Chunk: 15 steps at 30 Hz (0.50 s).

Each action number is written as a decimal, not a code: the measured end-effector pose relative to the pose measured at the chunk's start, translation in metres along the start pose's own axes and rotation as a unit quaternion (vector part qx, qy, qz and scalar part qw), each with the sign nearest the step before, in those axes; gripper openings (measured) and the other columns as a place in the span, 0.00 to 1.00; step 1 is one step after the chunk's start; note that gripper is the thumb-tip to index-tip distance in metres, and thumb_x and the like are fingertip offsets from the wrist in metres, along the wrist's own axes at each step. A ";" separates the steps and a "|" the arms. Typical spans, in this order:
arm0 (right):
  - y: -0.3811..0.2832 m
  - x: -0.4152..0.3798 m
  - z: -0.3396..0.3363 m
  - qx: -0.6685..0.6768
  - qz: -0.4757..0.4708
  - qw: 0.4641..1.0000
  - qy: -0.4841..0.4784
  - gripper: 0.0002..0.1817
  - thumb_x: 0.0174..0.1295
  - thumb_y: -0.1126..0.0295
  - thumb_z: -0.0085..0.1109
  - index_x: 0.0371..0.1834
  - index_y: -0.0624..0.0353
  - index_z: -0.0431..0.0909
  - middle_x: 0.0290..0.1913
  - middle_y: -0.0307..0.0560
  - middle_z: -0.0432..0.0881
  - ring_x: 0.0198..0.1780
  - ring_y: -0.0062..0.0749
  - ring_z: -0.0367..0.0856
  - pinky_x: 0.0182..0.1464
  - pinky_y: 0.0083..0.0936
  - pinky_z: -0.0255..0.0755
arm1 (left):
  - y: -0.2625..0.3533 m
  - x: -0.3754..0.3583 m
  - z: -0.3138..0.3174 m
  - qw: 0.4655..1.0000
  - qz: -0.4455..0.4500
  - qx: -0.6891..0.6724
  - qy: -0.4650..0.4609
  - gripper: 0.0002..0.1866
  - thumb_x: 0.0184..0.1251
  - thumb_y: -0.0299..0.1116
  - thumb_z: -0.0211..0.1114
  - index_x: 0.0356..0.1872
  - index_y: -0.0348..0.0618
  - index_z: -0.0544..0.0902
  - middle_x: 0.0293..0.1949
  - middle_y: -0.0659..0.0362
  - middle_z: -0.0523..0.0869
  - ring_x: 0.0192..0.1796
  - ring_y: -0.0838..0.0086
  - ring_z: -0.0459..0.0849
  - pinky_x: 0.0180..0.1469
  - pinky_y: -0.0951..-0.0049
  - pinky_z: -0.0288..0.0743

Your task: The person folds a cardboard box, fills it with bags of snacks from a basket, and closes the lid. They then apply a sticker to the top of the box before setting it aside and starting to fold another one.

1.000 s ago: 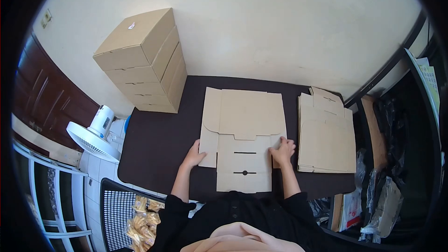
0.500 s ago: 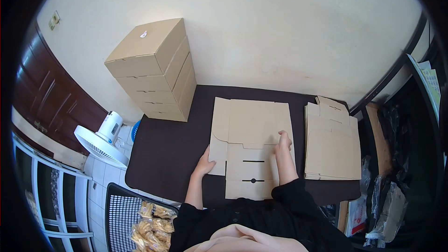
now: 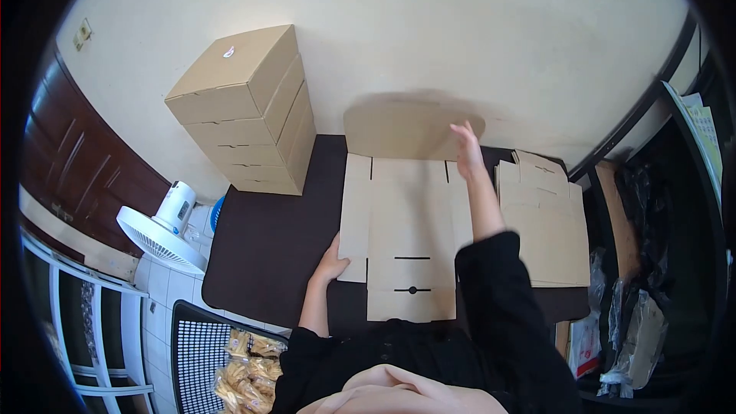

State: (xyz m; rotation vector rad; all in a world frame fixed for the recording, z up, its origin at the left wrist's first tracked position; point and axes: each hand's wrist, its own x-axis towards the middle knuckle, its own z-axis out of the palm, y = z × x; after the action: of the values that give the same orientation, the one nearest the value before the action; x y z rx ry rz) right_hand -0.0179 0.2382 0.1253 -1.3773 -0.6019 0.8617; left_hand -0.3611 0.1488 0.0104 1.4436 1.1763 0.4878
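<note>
A flat, unfolded cardboard box [image 3: 406, 215] lies before me on the dark table, its long slots near my body. Its far panel [image 3: 399, 129] stands raised at the back, close to the wall. My left hand [image 3: 332, 264] grips the left edge of the cardboard, thumb over the top. Beside the right end of the raised panel, my right hand [image 3: 468, 150] is held up with its fingers apart, overlapping the panel in this view and holding nothing.
Folded boxes [image 3: 249, 115] are stacked at the back left of the table [image 3: 264, 249]. Flat cardboard sheets [image 3: 544, 238] lie in a pile on the right. A white fan [image 3: 162, 238] stands left of the table, and a black basket [image 3: 199, 360] with bagged snacks is at the lower left.
The folded-over panel has swung up and away from me to stand at the back. My right hand has moved forward and opened; my left hand stays at the left edge.
</note>
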 end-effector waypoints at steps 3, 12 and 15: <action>0.000 0.009 -0.007 -0.099 0.064 0.990 -0.082 0.45 0.45 0.54 0.61 0.67 0.60 0.54 0.69 0.53 0.52 0.69 0.45 0.53 0.65 0.48 0.47 | -0.033 0.012 0.002 0.998 0.062 -0.017 0.018 0.41 0.48 0.15 0.56 0.67 0.38 0.52 0.61 0.47 0.67 0.64 0.66 0.65 0.64 0.71 0.57; 0.096 -0.142 -0.097 -0.633 0.091 0.768 0.031 0.46 0.41 0.60 0.69 0.64 0.58 0.56 0.63 0.59 0.59 0.63 0.49 0.60 0.61 0.41 0.61 | -0.042 0.013 0.013 0.990 0.032 0.018 0.135 0.28 0.53 0.26 0.61 0.58 0.38 0.65 0.44 0.48 0.80 0.48 0.64 0.80 0.52 0.70 0.71; 0.098 -0.148 -0.116 -0.558 0.042 0.827 0.042 0.46 0.38 0.69 0.69 0.64 0.62 0.55 0.60 0.60 0.63 0.61 0.52 0.63 0.61 0.35 0.62 | -0.031 0.006 0.020 0.977 0.061 0.099 0.179 0.27 0.54 0.28 0.62 0.57 0.40 0.67 0.42 0.47 0.81 0.48 0.60 0.80 0.51 0.67 0.71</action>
State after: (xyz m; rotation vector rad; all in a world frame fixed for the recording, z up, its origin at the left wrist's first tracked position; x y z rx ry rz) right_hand -0.0263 0.0488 0.0315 -2.4964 -1.0618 0.4705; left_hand -0.3540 0.1390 -0.0249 1.6502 1.4590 0.7565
